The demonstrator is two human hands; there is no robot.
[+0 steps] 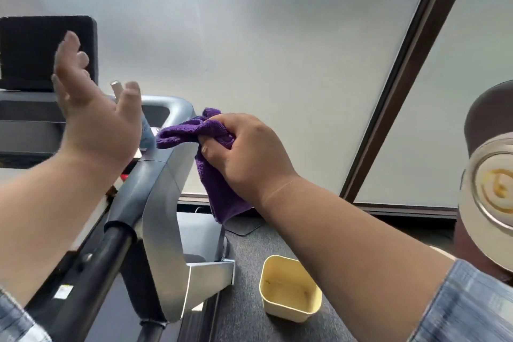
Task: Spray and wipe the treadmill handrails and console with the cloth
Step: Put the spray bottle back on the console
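Right hand (247,153) grip clutching purple cloth (219,197) at grey handrail (163,175); left hand (94,111) grip released; yellow tub (288,311) on carpet (277,236)

right hand (249,153) gripping purple cloth (213,164), handrail (155,186)

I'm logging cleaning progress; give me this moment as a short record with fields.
left hand: open, raised before the screen, holding nothing
right hand: grips the purple cloth against the grey handrail
spray bottle: mostly hidden behind the left hand
yellow tub: on the floor beside the treadmill
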